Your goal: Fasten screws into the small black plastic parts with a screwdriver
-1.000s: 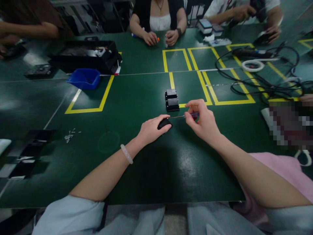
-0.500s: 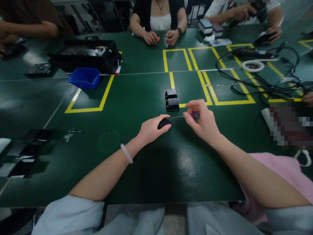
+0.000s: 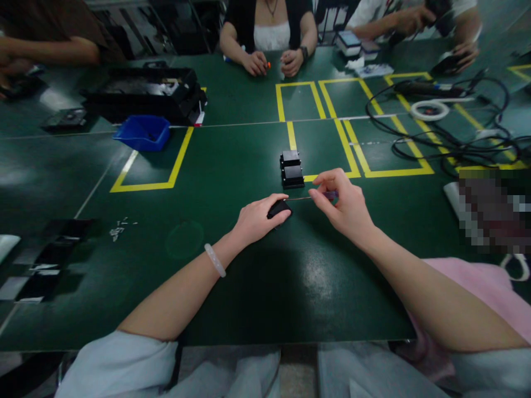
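My left hand [image 3: 260, 216] is closed around a small black block-shaped part [image 3: 279, 209] and rests low over the green table. Between the thumb and fingers of my right hand [image 3: 342, 200] is the purple handle of a screwdriver [image 3: 331, 195]. Its thin shaft runs level to the left, and the tip reaches the black part near my left fingertips; whether it sits in a screw is too small to tell. Just beyond my hands stand two black box-shaped parts [image 3: 292, 168], side by side, with small silvery bits along their edges.
Small silvery screws [image 3: 117, 229] lie scattered at left, near flat black pieces [image 3: 45, 262]. A blue bin [image 3: 143, 132] stands before a black tray [image 3: 145, 97]. Dark cables [image 3: 448, 138] coil at right, beyond a pink cloth [image 3: 468, 287]. Several people sit across the table [image 3: 232, 143].
Almost nothing differs. The fingers of my right hand have shifted very slightly on the screwdriver handle; my left hand and the black part are still.
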`<act>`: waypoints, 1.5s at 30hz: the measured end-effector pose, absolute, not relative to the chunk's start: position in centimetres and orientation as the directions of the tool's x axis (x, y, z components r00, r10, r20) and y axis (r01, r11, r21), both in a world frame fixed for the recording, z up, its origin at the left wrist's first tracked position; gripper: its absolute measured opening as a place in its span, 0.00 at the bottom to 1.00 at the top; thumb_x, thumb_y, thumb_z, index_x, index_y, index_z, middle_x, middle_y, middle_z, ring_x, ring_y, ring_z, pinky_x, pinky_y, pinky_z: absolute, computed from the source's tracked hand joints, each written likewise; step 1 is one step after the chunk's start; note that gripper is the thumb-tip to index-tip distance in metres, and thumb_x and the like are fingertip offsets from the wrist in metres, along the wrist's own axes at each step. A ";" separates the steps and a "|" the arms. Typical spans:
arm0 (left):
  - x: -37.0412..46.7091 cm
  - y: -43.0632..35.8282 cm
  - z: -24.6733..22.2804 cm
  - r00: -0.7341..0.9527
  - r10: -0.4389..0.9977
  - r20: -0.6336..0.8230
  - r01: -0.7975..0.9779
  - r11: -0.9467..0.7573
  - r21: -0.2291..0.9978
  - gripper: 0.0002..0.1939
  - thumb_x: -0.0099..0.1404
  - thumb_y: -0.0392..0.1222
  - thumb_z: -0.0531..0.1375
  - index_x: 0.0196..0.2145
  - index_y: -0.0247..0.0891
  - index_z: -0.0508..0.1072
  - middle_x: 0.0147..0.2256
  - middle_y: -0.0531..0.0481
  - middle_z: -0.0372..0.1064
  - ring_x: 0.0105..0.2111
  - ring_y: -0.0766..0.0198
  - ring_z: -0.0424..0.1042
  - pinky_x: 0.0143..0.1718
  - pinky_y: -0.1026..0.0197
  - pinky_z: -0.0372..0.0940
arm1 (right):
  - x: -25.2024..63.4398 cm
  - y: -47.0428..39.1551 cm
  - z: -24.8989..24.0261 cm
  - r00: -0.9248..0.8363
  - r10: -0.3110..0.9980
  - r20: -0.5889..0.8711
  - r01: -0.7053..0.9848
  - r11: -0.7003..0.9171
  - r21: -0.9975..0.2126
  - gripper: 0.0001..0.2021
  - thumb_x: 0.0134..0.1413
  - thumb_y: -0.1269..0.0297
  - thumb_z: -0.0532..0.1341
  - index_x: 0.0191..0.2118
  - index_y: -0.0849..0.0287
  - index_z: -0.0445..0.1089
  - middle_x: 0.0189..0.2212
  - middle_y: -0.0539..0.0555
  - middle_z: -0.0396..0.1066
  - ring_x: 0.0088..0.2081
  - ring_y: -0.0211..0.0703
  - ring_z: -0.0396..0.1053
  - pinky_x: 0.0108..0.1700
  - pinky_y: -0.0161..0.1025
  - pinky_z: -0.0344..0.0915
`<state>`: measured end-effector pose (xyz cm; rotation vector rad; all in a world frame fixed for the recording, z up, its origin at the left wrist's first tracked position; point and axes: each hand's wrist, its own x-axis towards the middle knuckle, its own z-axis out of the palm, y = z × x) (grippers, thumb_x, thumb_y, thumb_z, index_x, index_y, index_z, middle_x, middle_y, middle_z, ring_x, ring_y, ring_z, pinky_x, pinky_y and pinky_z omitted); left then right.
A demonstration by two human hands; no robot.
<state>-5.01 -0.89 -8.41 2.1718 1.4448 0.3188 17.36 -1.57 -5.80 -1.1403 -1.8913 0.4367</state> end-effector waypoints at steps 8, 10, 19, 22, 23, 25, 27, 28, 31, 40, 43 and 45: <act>-4.9 -0.9 -8.4 0.402 0.912 -0.087 0.797 -0.301 0.523 0.26 0.70 0.59 0.51 0.61 0.50 0.67 0.53 0.50 0.74 0.49 0.51 0.75 0.47 0.52 0.66 | 17.4 -1.6 -5.8 -0.213 0.847 0.487 0.548 0.516 -0.658 0.07 0.58 0.66 0.61 0.41 0.54 0.62 0.26 0.46 0.69 0.27 0.38 0.69 0.33 0.37 0.64; -4.9 -0.9 -8.4 0.402 0.912 -0.085 0.796 -0.302 0.525 0.26 0.70 0.59 0.52 0.61 0.49 0.68 0.53 0.50 0.74 0.50 0.51 0.75 0.47 0.53 0.66 | 17.4 -1.6 -5.8 -0.210 0.856 0.472 0.558 0.501 -0.662 0.07 0.60 0.62 0.61 0.40 0.54 0.62 0.26 0.46 0.68 0.27 0.38 0.69 0.32 0.36 0.64; -5.0 -0.9 -8.4 0.409 0.908 -0.085 0.793 -0.308 0.525 0.26 0.70 0.60 0.51 0.61 0.49 0.67 0.52 0.50 0.74 0.48 0.51 0.75 0.46 0.53 0.66 | 17.2 -1.7 -5.5 -0.198 0.858 0.474 0.565 0.495 -0.660 0.10 0.53 0.70 0.60 0.40 0.53 0.60 0.25 0.44 0.67 0.26 0.37 0.68 0.31 0.36 0.64; -5.0 -0.9 -8.4 0.409 0.908 -0.087 0.794 -0.307 0.525 0.26 0.70 0.60 0.50 0.61 0.49 0.67 0.53 0.50 0.74 0.48 0.52 0.75 0.47 0.53 0.66 | 17.2 -1.6 -5.4 -0.207 0.842 0.499 0.586 0.515 -0.626 0.06 0.54 0.68 0.61 0.35 0.53 0.61 0.26 0.47 0.68 0.27 0.37 0.68 0.32 0.36 0.63; -5.0 -0.9 -8.4 0.409 0.908 -0.087 0.794 -0.307 0.525 0.26 0.70 0.60 0.50 0.61 0.49 0.67 0.53 0.50 0.74 0.48 0.52 0.75 0.47 0.53 0.66 | 17.2 -1.6 -5.4 -0.211 0.839 0.502 0.598 0.517 -0.612 0.06 0.55 0.67 0.61 0.33 0.54 0.61 0.26 0.47 0.68 0.27 0.37 0.67 0.31 0.36 0.62; -5.0 -0.9 -8.4 0.412 0.908 -0.082 0.790 -0.311 0.528 0.27 0.70 0.61 0.50 0.61 0.49 0.67 0.53 0.50 0.74 0.49 0.52 0.75 0.47 0.53 0.66 | 17.2 -1.5 -5.4 -0.217 0.839 0.500 0.613 0.515 -0.599 0.09 0.57 0.64 0.61 0.30 0.54 0.60 0.24 0.47 0.67 0.25 0.36 0.64 0.29 0.36 0.60; -5.1 -0.9 -8.4 0.418 0.905 -0.075 0.783 -0.317 0.534 0.27 0.70 0.60 0.50 0.61 0.49 0.67 0.53 0.50 0.74 0.49 0.52 0.74 0.47 0.53 0.66 | 17.2 -1.6 -5.3 -0.216 0.846 0.488 0.618 0.505 -0.603 0.10 0.58 0.62 0.61 0.29 0.54 0.60 0.22 0.46 0.65 0.23 0.35 0.62 0.28 0.35 0.59; -5.1 -0.9 -8.4 0.418 0.905 -0.073 0.782 -0.318 0.536 0.26 0.70 0.60 0.50 0.61 0.49 0.67 0.53 0.50 0.74 0.49 0.52 0.74 0.47 0.53 0.66 | 17.2 -1.6 -5.3 -0.215 0.850 0.480 0.619 0.499 -0.607 0.10 0.58 0.62 0.61 0.29 0.54 0.60 0.22 0.46 0.65 0.23 0.35 0.62 0.28 0.35 0.58; -5.1 -0.9 -8.5 0.412 0.908 -0.077 0.785 -0.311 0.535 0.26 0.70 0.60 0.51 0.61 0.49 0.67 0.53 0.50 0.74 0.49 0.52 0.75 0.48 0.54 0.66 | 17.3 -1.6 -5.2 -0.217 0.865 0.454 0.616 0.482 -0.624 0.08 0.56 0.65 0.62 0.31 0.54 0.60 0.24 0.46 0.66 0.24 0.36 0.63 0.29 0.35 0.59; -5.0 -0.9 -8.4 0.413 0.907 -0.080 0.789 -0.312 0.529 0.26 0.70 0.60 0.51 0.61 0.49 0.67 0.53 0.50 0.74 0.48 0.52 0.75 0.47 0.53 0.66 | 17.4 -1.5 -5.1 -0.230 0.863 0.449 0.591 0.490 -0.640 0.09 0.58 0.64 0.60 0.30 0.54 0.59 0.23 0.46 0.64 0.23 0.35 0.62 0.28 0.35 0.57; -5.0 -0.9 -8.4 0.413 0.907 -0.078 0.789 -0.314 0.528 0.26 0.70 0.60 0.51 0.61 0.49 0.67 0.53 0.50 0.74 0.49 0.51 0.75 0.47 0.53 0.66 | 17.3 -1.5 -5.1 -0.215 0.880 0.423 0.581 0.464 -0.669 0.07 0.55 0.67 0.61 0.33 0.54 0.59 0.23 0.45 0.65 0.23 0.35 0.64 0.28 0.35 0.58; -5.0 -0.9 -8.5 0.412 0.907 -0.079 0.790 -0.313 0.528 0.26 0.70 0.60 0.51 0.61 0.49 0.67 0.53 0.50 0.74 0.49 0.52 0.75 0.47 0.54 0.66 | 17.3 -1.6 -5.1 -0.209 0.883 0.419 0.574 0.458 -0.679 0.08 0.52 0.69 0.61 0.34 0.53 0.59 0.22 0.44 0.64 0.23 0.35 0.64 0.28 0.34 0.58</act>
